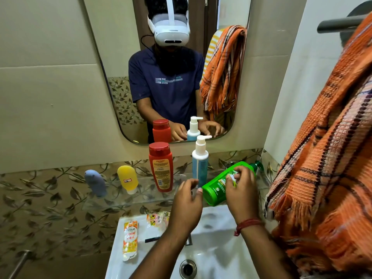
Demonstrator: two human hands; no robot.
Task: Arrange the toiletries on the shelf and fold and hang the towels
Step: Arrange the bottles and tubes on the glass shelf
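My right hand (pixel 240 193) grips a green pump bottle (pixel 218 187), tilted on its side over the right end of the glass shelf (pixel 112 201). My left hand (pixel 186 204) hovers just left of the bottle's base with fingers apart, a fingertip touching or nearly touching it. On the shelf stand a grey tube (pixel 96 183), a yellow tube (pixel 128 179), a red bottle (pixel 161 167) and a white-and-blue pump bottle (pixel 199 162). An orange checked towel (pixel 326 178) hangs from a bar at the right.
A white sink (pixel 213 248) lies below the shelf, with an orange sachet (pixel 129 241) and small packets (pixel 158 218) on its left rim. A mirror (pixel 171 67) above reflects a person, the bottles and the towel. A metal bar (pixel 19 263) sticks out at lower left.
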